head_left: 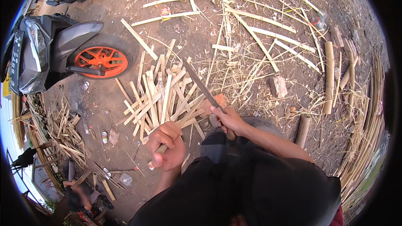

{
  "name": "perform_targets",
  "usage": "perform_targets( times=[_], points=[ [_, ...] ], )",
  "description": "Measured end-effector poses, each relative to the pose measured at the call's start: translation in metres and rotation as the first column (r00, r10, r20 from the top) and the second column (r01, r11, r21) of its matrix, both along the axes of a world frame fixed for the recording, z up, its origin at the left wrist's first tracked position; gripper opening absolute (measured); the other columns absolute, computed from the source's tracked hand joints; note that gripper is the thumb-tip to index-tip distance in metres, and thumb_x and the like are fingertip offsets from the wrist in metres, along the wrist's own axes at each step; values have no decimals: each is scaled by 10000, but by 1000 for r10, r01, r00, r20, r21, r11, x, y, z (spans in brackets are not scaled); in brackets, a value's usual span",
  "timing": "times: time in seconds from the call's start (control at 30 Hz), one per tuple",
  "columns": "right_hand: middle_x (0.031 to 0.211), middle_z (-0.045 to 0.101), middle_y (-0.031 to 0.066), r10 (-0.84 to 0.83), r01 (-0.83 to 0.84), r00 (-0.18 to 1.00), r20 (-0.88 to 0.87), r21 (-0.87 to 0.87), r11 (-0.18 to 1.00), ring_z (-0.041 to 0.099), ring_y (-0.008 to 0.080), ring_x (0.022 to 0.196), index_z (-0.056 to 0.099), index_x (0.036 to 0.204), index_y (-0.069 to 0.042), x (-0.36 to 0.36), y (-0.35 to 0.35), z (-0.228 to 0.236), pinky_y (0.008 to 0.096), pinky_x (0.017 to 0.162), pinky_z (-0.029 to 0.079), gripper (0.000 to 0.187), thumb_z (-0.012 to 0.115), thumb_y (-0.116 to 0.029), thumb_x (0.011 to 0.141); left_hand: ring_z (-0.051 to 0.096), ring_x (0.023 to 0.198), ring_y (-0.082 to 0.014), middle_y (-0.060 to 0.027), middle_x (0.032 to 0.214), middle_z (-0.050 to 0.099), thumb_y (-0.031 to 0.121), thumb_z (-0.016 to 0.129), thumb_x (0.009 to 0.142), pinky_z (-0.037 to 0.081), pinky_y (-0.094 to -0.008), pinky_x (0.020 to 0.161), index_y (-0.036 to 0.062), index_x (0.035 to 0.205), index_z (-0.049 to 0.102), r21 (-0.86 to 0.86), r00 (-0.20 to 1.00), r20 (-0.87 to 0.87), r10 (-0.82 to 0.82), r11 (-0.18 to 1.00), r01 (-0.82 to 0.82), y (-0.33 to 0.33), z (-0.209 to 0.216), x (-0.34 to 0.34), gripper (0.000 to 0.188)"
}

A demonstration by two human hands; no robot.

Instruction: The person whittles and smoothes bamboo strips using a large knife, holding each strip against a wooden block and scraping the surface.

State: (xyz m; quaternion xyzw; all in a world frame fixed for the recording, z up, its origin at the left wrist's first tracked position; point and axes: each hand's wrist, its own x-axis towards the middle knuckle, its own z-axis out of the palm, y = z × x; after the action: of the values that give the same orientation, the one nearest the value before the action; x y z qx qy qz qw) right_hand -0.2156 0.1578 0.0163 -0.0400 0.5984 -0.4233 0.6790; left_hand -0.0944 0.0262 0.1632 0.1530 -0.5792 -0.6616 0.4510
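Note:
My right hand point(229, 121) grips the wooden handle of a long machete point(200, 84). Its dark narrow blade slants up and to the left, away from me. My left hand point(167, 145) is closed around a pale bamboo strip point(190, 117), whose short end sticks out below the thumb. The strip's far part overlaps the pile, so its exact end is hard to make out. Just beyond my left hand lies a loose heap of split bamboo pieces point(153, 94). A reddish brick point(213, 102) sits on the ground under the blade, close to my right hand.
A motorcycle with an orange wheel point(104, 60) stands at left. Long bamboo strips point(259, 21) and shavings litter the far ground. Bamboo poles point(329, 77) lie at right, near a broken brick point(278, 86). Another person point(79, 196) sits at lower left, near more bamboo point(69, 138).

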Motion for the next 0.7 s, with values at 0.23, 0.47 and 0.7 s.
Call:
perform_targets(
  times=[0.23, 0.47, 0.7],
  points=[
    [662, 599, 23, -308, 369, 905, 294, -177, 913, 505, 92, 481, 632, 939, -12, -36, -29, 71, 259, 442, 395, 304, 735, -296, 909, 538, 709, -270, -68, 796, 568, 470, 762, 727, 417, -345, 626, 72, 682, 491, -581, 690, 482, -541, 392, 713, 33, -15, -27, 483],
    [663, 635, 20, -180, 139, 979, -91, -336, 931, 525, 69, 508, 684, 886, -41, -69, -7, 77, 251, 446, 379, 130, 770, -139, 878, 544, 980, -290, -116, 1109, 562, 362, 732, 815, 447, -391, 846, 59, 1133, 573, -530, 866, 487, 115, 827, 189, 13, -50, -21, 467],
    [709, 629, 10, 173, -311, 924, -342, -407, 859, 565, 105, 611, 695, 1014, -18, -57, 7, 82, 290, 570, 458, 259, 782, -220, 877, 601, 1068, -276, -131, 1169, 617, 522, 424, 1035, 491, -438, 910, 20, 1331, 501, 776, 876, -211, -434, 471, 420, -98, -10, -92, 588]
  ],
)
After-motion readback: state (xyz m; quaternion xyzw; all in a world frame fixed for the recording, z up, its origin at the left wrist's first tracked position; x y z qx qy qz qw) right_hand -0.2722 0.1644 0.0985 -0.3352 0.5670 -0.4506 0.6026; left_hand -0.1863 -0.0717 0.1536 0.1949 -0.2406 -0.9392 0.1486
